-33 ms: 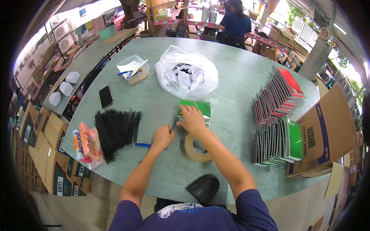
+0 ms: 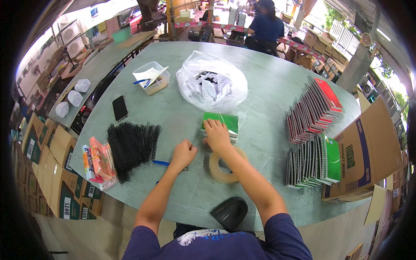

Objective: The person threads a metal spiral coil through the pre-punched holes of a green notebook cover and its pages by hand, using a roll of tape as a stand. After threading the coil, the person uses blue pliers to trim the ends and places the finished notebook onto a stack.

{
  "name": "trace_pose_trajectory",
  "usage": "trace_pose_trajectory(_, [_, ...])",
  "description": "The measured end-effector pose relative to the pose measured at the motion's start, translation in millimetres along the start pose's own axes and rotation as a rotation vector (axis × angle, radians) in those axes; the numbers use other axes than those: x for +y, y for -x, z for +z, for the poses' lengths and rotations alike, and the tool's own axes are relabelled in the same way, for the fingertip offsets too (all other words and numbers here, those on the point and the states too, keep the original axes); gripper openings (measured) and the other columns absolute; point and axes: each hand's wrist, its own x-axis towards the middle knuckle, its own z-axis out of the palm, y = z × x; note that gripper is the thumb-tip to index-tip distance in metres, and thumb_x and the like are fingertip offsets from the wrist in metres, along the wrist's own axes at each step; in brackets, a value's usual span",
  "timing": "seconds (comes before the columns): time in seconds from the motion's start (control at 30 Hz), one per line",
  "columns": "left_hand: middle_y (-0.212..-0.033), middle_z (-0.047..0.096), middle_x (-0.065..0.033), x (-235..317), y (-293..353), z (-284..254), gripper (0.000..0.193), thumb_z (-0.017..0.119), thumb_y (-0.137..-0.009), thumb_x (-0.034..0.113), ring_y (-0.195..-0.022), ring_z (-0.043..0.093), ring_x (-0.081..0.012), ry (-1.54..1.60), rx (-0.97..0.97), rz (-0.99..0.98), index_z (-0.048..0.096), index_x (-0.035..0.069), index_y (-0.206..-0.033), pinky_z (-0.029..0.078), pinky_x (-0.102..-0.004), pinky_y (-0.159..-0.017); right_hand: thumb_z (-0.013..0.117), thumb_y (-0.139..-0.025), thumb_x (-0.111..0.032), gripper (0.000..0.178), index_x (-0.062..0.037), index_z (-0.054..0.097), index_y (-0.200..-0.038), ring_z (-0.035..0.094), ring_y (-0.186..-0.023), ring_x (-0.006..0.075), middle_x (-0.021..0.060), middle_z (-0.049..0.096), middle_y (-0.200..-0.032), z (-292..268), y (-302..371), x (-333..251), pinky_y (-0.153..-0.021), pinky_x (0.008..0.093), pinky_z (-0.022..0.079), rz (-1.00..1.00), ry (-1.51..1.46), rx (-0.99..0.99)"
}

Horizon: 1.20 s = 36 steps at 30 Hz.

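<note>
A small stack of green-covered notebooks [image 2: 232,123] lies in the middle of the table. My right hand [image 2: 217,135] rests over its left part, fingers on the top cover and thumb by the left edge, holding the stack in place. A thin black spiral coil [image 2: 196,138] runs along that left edge. Just left of it my left hand [image 2: 184,152] is closed in a pinch around the dark wire, whose end pokes out below the fist. A pile of black spiral coils [image 2: 132,147] lies further left. Under my right forearm sits a roll of tape [image 2: 215,171].
A blue pen [image 2: 161,163], phone [image 2: 120,108], plastic tub [image 2: 156,84] and clear bag [image 2: 212,82] surround the work. At right stand red notebooks [image 2: 310,112], green notebooks [image 2: 310,162] and a carton [image 2: 368,147]. A black rounded object [image 2: 231,213] lies at the near edge.
Very little differs. The whole view has shifted slightly, and my two hands keep nearly the same places at the coil and the notebook stack.
</note>
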Motion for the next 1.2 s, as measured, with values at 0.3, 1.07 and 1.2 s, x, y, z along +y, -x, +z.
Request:
trace_pose_trajectory(0.3, [-0.065,0.047,-0.0012,25,-7,-14,0.008,0.052,-0.087,0.01,-0.049,0.047,-0.0089,1.108,0.059,-0.197,0.047,0.005,-0.09,0.037,-0.0234,-0.041,0.064,-0.064,-0.003,0.026,-0.0076,0.061,-0.089,0.061,-0.084,0.0266,0.0097,0.064,-0.087,-9,12,15,-0.07,0.036,0.049,0.157,-0.089,-0.219])
trace_pose_trajectory(1.07, [-0.066,0.048,-0.0001,40,14,-52,0.018,0.059,-0.089,0.022,-0.049,0.045,-0.0074,1.435,-0.325,-0.382,0.049,0.008,-0.084,0.029,-0.0191,-0.035,0.074,-0.063,-0.013,0.025,-0.006,0.067,-0.086,0.065,-0.077,0.0279,0.0121,0.067,-0.082,-28,-10,44,-0.069,0.037,0.049,0.139,-0.327,-0.474])
trace_pose_trajectory(1.2, [-0.067,0.049,-0.0004,36,19,-59,0.018,0.058,-0.09,0.023,-0.051,0.046,-0.0077,1.446,-0.32,-0.382,0.051,0.007,-0.083,0.029,-0.019,-0.034,0.072,-0.066,-0.013,0.021,-0.007,0.067,-0.084,0.063,-0.08,0.0304,0.0127,0.067,-0.083,-30,-12,48,-0.072,0.0394,0.049,0.121,-0.355,-0.49])
